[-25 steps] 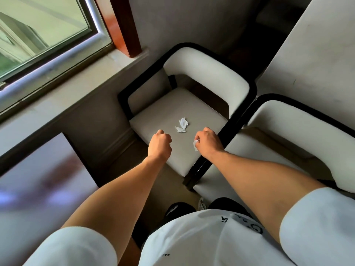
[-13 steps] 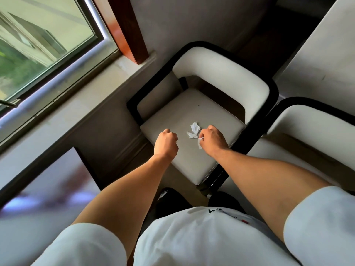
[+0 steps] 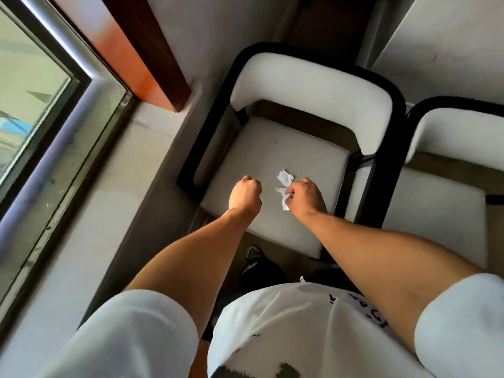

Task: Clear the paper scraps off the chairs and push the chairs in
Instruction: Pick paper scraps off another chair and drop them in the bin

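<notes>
While both arms reach down from the bottom of the frame, two chairs show in the upper right half. One chair sits in the middle, with a white seat, a white back and a black frame. A second chair of the same kind stands just beside it at the right edge.

Two paper scraps lie on the middle chair's seat, near its front right part. One crumpled scrap lies loose on the seat, just above the right hand. A flatter scrap lies touching the tips of that hand. A third scrap pokes out below the curled fingers of the right hand, which pinch it.

The right hand hangs low over the seat, knuckles up, arm stretched out from the lower right. The left hand is curled into a fist beside it, a little to the left, over the seat's front left part. I cannot tell if anything is inside that fist.

A window fills the upper left, with a gray sill below it and a brown wooden post next to it. A pale counter shows in the upper right corner.
</notes>
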